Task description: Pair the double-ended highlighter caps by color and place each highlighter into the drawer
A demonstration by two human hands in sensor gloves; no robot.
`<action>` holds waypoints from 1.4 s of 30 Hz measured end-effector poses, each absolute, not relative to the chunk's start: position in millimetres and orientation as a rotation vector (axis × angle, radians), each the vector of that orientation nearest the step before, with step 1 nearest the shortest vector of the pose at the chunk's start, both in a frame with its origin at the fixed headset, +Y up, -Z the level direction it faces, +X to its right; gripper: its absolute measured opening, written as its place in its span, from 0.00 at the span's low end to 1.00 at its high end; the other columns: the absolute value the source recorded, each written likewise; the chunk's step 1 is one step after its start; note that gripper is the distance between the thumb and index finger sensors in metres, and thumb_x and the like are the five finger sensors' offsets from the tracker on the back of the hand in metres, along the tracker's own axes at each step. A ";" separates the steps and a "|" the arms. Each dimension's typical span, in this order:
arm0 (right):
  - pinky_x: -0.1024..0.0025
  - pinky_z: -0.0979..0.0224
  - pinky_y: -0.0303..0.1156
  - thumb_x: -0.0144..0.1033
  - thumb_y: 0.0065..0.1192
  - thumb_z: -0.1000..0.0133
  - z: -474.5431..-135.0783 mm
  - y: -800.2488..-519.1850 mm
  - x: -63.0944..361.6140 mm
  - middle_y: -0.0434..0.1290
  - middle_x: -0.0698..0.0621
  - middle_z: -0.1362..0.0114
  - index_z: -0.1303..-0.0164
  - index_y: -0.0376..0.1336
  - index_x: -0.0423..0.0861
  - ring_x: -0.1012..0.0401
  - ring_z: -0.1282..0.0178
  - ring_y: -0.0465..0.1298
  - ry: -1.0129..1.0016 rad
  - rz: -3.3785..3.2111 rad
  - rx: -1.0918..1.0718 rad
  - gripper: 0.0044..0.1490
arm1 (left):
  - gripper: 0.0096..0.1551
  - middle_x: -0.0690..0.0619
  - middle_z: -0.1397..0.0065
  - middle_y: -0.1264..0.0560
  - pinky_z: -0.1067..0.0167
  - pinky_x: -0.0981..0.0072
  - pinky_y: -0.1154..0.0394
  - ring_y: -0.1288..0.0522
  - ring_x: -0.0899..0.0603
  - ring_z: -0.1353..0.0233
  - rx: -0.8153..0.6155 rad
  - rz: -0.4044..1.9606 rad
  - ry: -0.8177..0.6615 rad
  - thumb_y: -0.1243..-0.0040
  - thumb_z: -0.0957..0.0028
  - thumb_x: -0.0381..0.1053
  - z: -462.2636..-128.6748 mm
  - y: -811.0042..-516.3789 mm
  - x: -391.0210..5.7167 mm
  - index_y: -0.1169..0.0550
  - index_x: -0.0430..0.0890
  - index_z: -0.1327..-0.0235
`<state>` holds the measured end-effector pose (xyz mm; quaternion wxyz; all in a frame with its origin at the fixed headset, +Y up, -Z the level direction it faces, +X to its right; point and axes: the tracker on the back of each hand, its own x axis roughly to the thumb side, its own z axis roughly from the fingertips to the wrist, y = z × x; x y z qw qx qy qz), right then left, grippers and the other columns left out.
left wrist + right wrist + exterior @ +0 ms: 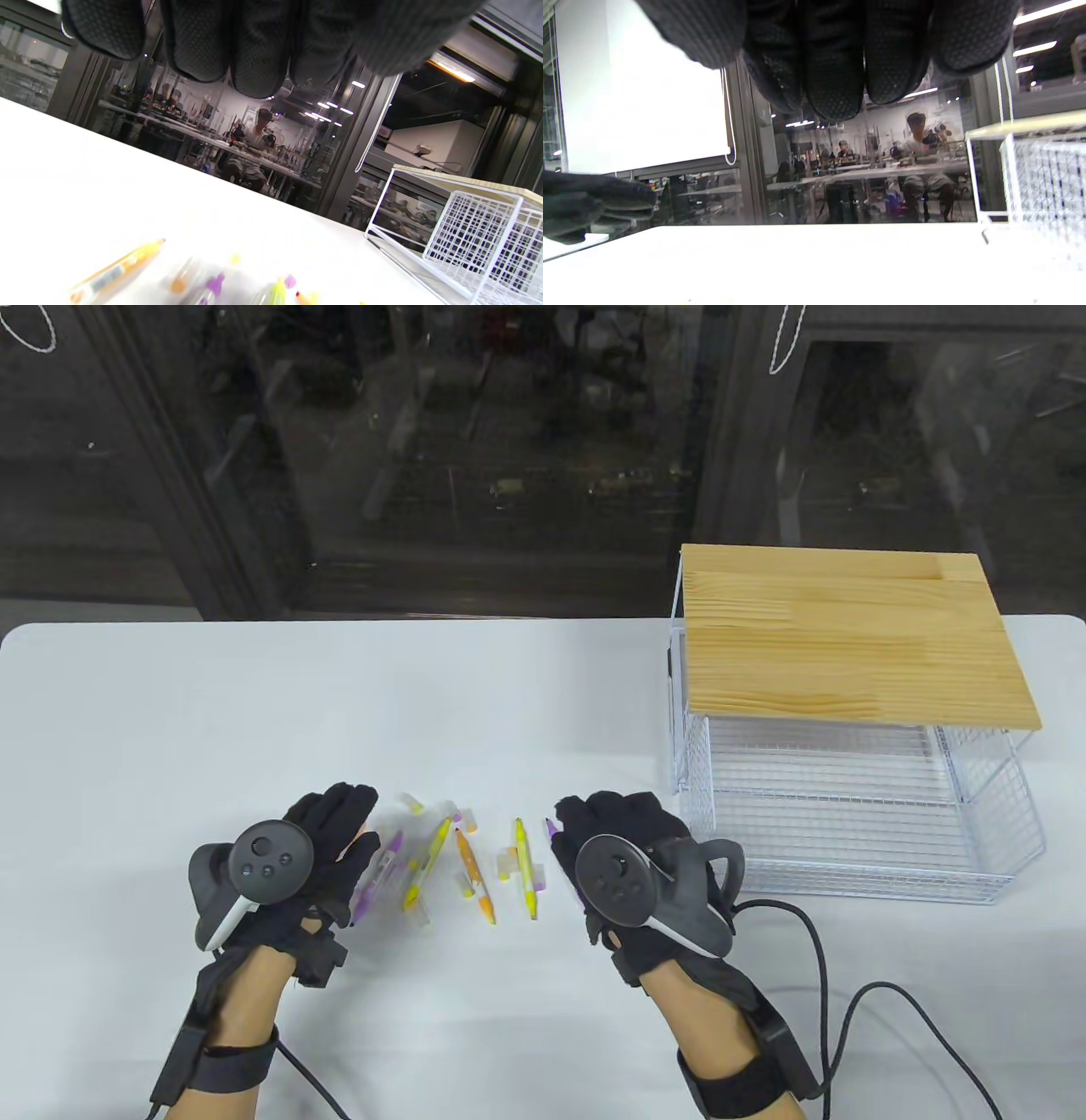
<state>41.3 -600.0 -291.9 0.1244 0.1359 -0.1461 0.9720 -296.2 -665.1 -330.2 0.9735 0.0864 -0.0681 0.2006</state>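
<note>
Only the table view shows the thin yellow, orange and purple highlighters [465, 865] lying loose on the white table [254, 712], well left of the white wire drawer [848, 823] under its wooden top; their long axes run near to far. The left hand [318, 857] and right hand [615, 848] flank them, fingers straight, holding nothing. The left wrist view shows blurred pen tips.

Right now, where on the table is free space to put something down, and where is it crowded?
Bare patches: the white table behind the left hand, and the near edge between both wrists. Crowded: between the left hand and right hand, where the scattered highlighters lie. The white wire drawer fills the right side.
</note>
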 end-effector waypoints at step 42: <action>0.39 0.38 0.71 0.51 0.60 0.46 -316.5 -692.7 64.1 0.79 0.46 0.34 0.36 0.73 0.50 0.42 0.38 0.78 -0.280 2.796 0.273 0.31 | 0.33 0.48 0.40 0.14 0.52 0.40 0.22 0.19 0.35 0.46 -0.047 0.050 0.245 0.28 0.61 0.60 -375.8 -734.4 -319.7 0.15 0.52 0.41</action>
